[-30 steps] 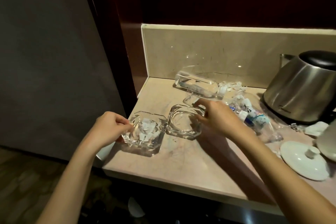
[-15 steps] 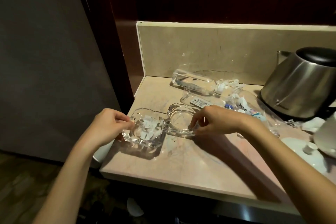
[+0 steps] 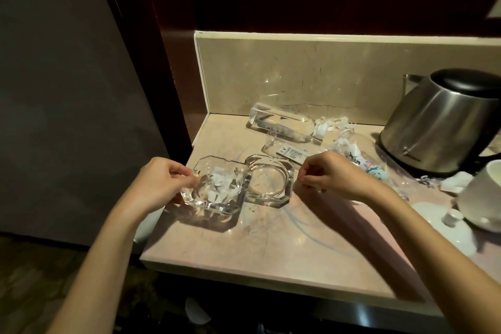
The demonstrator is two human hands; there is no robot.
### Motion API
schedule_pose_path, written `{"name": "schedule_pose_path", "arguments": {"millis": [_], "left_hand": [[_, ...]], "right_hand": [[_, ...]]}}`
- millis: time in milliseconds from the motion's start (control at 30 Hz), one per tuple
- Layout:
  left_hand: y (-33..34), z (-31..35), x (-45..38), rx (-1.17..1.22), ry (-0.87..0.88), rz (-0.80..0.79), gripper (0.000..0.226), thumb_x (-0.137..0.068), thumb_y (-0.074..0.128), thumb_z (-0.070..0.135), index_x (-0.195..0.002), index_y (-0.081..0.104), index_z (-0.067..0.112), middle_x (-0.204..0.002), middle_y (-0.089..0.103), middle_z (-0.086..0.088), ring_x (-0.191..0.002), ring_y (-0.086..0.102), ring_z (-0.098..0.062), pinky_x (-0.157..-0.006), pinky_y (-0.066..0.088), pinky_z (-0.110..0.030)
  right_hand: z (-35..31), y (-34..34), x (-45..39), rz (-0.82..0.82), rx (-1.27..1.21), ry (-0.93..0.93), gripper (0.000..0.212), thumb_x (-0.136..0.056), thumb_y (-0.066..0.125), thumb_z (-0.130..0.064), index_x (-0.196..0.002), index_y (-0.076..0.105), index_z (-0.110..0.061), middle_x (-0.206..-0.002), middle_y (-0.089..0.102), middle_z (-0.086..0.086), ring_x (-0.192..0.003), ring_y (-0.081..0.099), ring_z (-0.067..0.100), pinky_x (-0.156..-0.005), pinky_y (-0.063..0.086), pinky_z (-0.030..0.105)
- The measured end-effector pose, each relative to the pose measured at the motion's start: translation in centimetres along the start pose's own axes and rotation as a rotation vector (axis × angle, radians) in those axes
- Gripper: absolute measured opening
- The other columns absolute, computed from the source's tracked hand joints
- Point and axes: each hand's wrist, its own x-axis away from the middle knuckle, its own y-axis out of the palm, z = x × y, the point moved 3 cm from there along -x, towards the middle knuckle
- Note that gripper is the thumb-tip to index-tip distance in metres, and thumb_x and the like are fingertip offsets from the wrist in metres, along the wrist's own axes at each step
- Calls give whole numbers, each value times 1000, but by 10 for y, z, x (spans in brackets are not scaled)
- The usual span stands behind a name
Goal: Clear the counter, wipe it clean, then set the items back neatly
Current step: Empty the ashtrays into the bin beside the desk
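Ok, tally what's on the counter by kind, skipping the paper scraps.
Glass ashtrays: 2
Clear bottles lying down: 2
Steel kettle: 1
White cup: 1
White lid: 1
Total: 7

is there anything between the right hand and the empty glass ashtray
Nothing visible. The right hand sits just right of the empty ashtray, its curled fingertips at that ashtray's right edge, with only bare counter there. The plastic bottles lie behind, out of that path.
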Motion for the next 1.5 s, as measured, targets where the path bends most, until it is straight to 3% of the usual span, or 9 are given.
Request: {"name": "schedule_pose_path", "arguments": {"millis": [100,200,300,433,600,933,1133,1367,1500], "left_hand": [[2,2,0,10,1,7,4,-78,77,21,-80,75,18,-69,73,-1,-68,68,-23,-65,56,-37],[6,4,-1,16,3,20,4,-78,77,21,-76,74,20,-68,73,1,-65,66,-22,-57,54,-31],[9,6,-1,35,-1,31,6,-78,77,20,-75,72,20,-67,73,0,-59,63,-17,-47,48,-22],[12,8,0,59,-10,42,5,-78,76,16,-76,72,16,-69,72,-3,-52,58,-13,-38,40,-12],[10,6,2,97,-33,51,6,-79,76,15,-83,72,12,-72,72,-5,-48,58,-11,-38,41,-15],[19,17,10,144,6,44,11,-75,79,19,-83,73,15,-76,73,-1,-66,64,-7,-57,44,-21],[30,23,19,187,21,-32,21,-73,80,19,-90,72,8,-76,74,-6,-63,65,-14,-62,54,-33],[37,25,55,179,56,-158,22,-79,76,22,-95,69,8,-80,71,-3,-53,63,-6,-47,46,-15],[34,19,85,300,19,-305,19,-87,66,15,-96,70,-1,-79,68,-10,-48,60,-9,-53,55,-22]], "right_hand": [[-1,0,2,78,-18,27,10,-88,65,-10,-82,72,-13,-64,67,-6,-52,60,3,-55,45,11],[-5,8,-1,138,6,107,14,-92,61,-25,-84,66,-16,-76,70,3,-68,65,19,-66,51,29],[-10,19,-8,112,101,270,28,-89,62,-41,-79,49,-18,-79,60,1,-76,55,19,-65,39,33],[-15,29,-17,66,-56,309,25,-82,67,-23,-73,44,-19,-73,63,3,-71,60,20,-65,47,34],[-8,21,-14,148,-60,309,29,-83,67,-17,-65,45,-18,-59,54,-6,-52,50,5,-49,37,20],[-22,15,4,335,-28,186,26,-91,62,-31,-72,57,-15,-65,61,-2,-61,58,13,-58,45,26],[-57,31,42,18,-754,230,28,-94,55,-29,-92,64,-3,-68,67,8,-51,63,17,-49,53,22],[-67,53,78,-2,-848,279,23,-94,56,-13,-89,59,9,-62,61,16,-45,57,14,-45,48,20],[-69,68,103,-4,-817,285,27,-94,57,-17,-89,60,9,-60,61,15,-46,57,15,-48,40,26]]}}
